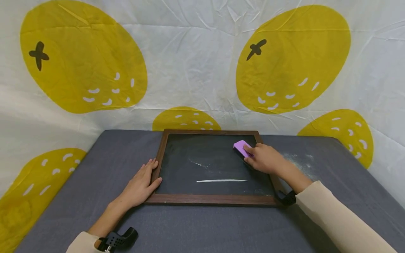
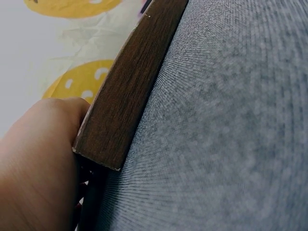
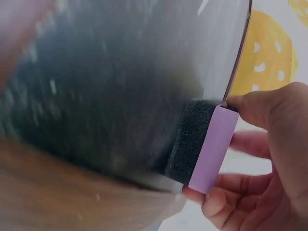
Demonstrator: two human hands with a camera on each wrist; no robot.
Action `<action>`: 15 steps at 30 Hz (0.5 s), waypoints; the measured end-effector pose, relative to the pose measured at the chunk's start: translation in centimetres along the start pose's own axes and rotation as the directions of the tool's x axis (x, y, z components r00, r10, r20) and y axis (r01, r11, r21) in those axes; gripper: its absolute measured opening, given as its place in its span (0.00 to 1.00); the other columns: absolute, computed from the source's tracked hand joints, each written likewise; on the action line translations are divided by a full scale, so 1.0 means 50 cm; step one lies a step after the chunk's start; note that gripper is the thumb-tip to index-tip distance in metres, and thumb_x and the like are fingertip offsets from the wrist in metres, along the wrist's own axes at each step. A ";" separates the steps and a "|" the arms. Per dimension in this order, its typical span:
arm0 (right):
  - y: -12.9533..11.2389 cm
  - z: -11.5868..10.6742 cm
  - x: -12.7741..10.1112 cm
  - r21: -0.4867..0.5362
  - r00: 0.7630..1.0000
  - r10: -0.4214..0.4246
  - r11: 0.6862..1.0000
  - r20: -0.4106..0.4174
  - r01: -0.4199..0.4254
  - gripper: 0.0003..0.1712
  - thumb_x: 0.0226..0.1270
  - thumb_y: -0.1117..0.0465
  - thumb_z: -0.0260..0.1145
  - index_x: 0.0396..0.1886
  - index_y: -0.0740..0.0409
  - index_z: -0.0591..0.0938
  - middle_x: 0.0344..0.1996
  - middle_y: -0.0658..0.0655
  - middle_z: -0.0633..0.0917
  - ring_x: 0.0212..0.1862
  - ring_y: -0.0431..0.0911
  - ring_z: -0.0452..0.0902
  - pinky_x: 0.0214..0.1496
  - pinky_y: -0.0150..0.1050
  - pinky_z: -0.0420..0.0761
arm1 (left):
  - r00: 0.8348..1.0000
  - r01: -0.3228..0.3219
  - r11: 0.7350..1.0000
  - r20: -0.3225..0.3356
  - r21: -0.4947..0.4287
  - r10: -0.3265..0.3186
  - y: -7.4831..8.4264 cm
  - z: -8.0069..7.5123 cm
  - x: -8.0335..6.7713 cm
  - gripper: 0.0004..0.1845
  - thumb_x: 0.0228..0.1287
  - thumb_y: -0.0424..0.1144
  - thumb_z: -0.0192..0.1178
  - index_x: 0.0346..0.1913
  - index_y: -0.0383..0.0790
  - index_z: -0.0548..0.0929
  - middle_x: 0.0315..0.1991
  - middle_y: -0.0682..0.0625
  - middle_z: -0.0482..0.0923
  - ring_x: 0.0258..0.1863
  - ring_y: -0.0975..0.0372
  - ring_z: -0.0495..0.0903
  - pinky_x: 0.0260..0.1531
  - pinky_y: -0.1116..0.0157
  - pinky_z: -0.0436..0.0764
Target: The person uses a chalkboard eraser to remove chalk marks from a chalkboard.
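Note:
A chalkboard (image 1: 196, 147) with a brown wooden frame (image 1: 209, 199) lies on the table. My right hand (image 1: 267, 159) grips a purple eraser (image 1: 241, 146) by its sides, over the upper right of the board. In the right wrist view, the black felt pad (image 3: 188, 144) of the eraser faces the dark writing surface. My left hand (image 1: 139, 186) rests on the frame's left side, fingers extended along it and thumb across its inner edge. A thick white chalk line (image 1: 221, 180) runs across the lower part of the board, with a faint chalk mark (image 1: 198, 163) above it.
Grey cloth (image 1: 202, 228) covers the table. White chalk dust (image 1: 300, 161) marks the cloth to the right of the board. Behind the table hangs a white curtain (image 1: 190, 63) printed with large yellow fruit shapes.

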State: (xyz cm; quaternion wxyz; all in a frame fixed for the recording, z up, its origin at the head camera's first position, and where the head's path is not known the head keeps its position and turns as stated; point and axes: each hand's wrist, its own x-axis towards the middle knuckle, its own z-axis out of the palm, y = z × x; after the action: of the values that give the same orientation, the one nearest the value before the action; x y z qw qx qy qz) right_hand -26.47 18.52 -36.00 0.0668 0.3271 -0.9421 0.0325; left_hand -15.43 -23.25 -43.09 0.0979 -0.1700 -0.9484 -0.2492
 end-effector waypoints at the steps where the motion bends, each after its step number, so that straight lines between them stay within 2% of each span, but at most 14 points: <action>1: -0.003 0.001 -0.003 -0.002 1.000 0.006 1.000 -0.012 -0.006 0.27 0.64 0.56 0.66 0.59 0.67 0.78 0.26 0.62 0.79 0.29 0.52 0.74 0.28 0.49 0.75 | 1.000 -0.002 1.000 0.002 -0.002 0.002 0.000 0.001 0.000 0.33 0.73 0.44 0.52 0.70 0.24 0.57 0.69 0.32 0.59 0.71 0.43 0.51 0.69 0.47 0.51; 4: -0.018 0.004 -0.010 -0.005 0.998 0.030 1.000 -0.053 -0.030 0.24 0.62 0.55 0.67 0.52 0.68 0.81 0.21 0.58 0.77 0.25 0.51 0.73 0.24 0.47 0.74 | 1.000 -0.009 1.000 0.002 -0.007 0.009 0.000 0.002 0.000 0.33 0.73 0.44 0.52 0.70 0.24 0.57 0.69 0.32 0.58 0.71 0.43 0.51 0.69 0.47 0.50; 8: -0.040 0.010 -0.008 -0.003 0.995 0.042 0.999 -0.091 -0.043 0.16 0.62 0.52 0.68 0.33 0.64 0.81 0.13 0.52 0.70 0.18 0.48 0.68 0.18 0.42 0.70 | 1.000 -0.016 1.000 0.000 -0.008 0.016 -0.001 0.003 -0.003 0.33 0.73 0.44 0.52 0.70 0.24 0.57 0.69 0.32 0.57 0.71 0.43 0.51 0.68 0.46 0.50; 11: -0.050 0.016 -0.003 0.007 0.993 0.061 0.998 -0.098 -0.060 0.19 0.61 0.50 0.68 0.23 0.59 0.76 0.10 0.50 0.67 0.15 0.45 0.65 0.17 0.38 0.66 | 1.000 -0.022 1.000 0.001 -0.005 0.022 -0.003 0.003 -0.005 0.33 0.73 0.44 0.51 0.70 0.24 0.56 0.69 0.32 0.57 0.71 0.42 0.51 0.68 0.46 0.50; 15: -0.059 0.019 0.006 0.010 0.991 0.090 0.996 -0.100 -0.090 0.21 0.59 0.49 0.69 0.17 0.56 0.72 0.09 0.50 0.67 0.14 0.45 0.64 0.16 0.37 0.66 | 1.000 -0.020 1.000 0.008 0.003 0.020 -0.010 0.005 -0.007 0.34 0.74 0.46 0.50 0.71 0.25 0.55 0.70 0.32 0.55 0.71 0.43 0.50 0.69 0.47 0.49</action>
State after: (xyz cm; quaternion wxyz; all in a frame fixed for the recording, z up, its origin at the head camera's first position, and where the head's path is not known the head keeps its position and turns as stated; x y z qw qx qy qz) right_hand -24.99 15.93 -36.86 0.1116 0.2824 -0.9512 0.0546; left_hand -15.31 -23.63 -43.64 0.0966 -0.1802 -0.9474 -0.2461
